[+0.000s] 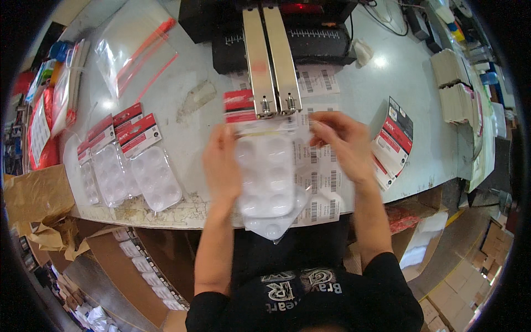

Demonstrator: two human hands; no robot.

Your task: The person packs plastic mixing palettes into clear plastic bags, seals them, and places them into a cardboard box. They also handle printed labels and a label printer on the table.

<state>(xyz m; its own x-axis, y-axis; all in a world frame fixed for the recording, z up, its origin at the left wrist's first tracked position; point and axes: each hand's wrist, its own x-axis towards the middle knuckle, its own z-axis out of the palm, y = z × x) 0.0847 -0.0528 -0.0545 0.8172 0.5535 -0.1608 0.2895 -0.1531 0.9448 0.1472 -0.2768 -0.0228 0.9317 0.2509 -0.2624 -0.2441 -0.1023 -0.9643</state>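
We see a glossy white plastic palette (265,180), rectangular with rounded corners and shallow round wells, lying over the front of the worktable (202,133) between both hands. A second white palette (272,229) pokes out at an angle beneath it, its corner past the table's worn, cracked edge. The left hand (220,163) lies along the palette's left side; it is blurred, so we cannot tell how far its fingers open or whether they grip. The right hand (344,138) has its fingers curled, thumb near them, by the upper right corner; we cannot tell if they pinch anything. Beyond stand two smooth metal arms (271,61) of a black machine (321,47). Under the right hand we find paper label sheets (323,207); rightward, fanned glossy cards (395,138); leftward, bagged palettes (156,177) with red-and-black headers.
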